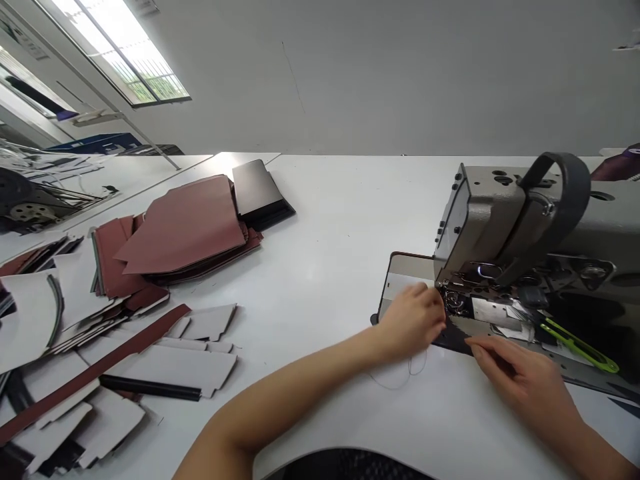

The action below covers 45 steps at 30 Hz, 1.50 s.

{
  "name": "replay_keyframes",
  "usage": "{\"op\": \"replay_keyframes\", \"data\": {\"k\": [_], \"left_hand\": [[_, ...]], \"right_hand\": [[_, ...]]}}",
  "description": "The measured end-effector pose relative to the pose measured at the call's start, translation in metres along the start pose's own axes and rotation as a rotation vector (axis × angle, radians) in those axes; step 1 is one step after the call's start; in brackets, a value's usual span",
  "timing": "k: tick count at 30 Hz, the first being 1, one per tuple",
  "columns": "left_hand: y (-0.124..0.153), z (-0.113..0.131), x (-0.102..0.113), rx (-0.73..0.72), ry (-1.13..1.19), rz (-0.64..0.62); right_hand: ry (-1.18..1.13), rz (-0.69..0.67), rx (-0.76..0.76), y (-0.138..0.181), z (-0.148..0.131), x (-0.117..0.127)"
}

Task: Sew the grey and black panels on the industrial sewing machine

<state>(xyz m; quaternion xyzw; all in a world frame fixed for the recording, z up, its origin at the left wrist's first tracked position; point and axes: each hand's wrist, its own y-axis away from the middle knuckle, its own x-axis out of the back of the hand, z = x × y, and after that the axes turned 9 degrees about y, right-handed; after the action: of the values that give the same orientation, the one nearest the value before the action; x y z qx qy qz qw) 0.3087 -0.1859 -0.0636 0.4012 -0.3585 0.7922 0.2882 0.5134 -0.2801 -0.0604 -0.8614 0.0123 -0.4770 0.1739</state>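
Note:
A grey sewing machine (493, 220) stands at the right of the white table. My left hand (413, 320) is at its lower left end, with fingers curled together beside the open area holding a round metal part (456, 301); whatever they grip is hidden. Just right of it, my right hand (525, 377) has thumb and forefinger pinched at the front edge of the machine bed (455, 337); I cannot make out anything between them. A thin dark thread (393, 387) loops over the table below my left hand. Partly behind that hand lies a pale panel with a dark edge (413, 270).
Green-handled thread snips (580, 343) lie on the machine bed. To the left are a stack of reddish-brown pieces (187, 223), a dark box (255, 190) and many loose grey-white cut pieces (170, 363). Another machine (30, 200) stands at the far left.

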Motion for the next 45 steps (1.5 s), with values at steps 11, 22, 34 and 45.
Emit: {"op": "replay_keyframes", "data": {"k": [11,22,34,45], "left_hand": [[0.014,0.032,0.010,-0.290,0.058,-0.033],[-0.009,-0.012,0.009,0.483,0.396,0.160],[0.005,0.004,0.018,0.185,0.715,-0.011],[0.007,0.028,0.004,-0.399,0.254,-0.007]], "right_hand": [[0.052,-0.247,-0.033,-0.016,-0.004,-0.004],[0.135,-0.077,-0.104,0.007,0.030,0.006],[-0.108,-0.228,-0.237,-0.005,0.011,0.008],[-0.326,-0.451,-0.335,-0.036,-0.013,-0.001]]}}
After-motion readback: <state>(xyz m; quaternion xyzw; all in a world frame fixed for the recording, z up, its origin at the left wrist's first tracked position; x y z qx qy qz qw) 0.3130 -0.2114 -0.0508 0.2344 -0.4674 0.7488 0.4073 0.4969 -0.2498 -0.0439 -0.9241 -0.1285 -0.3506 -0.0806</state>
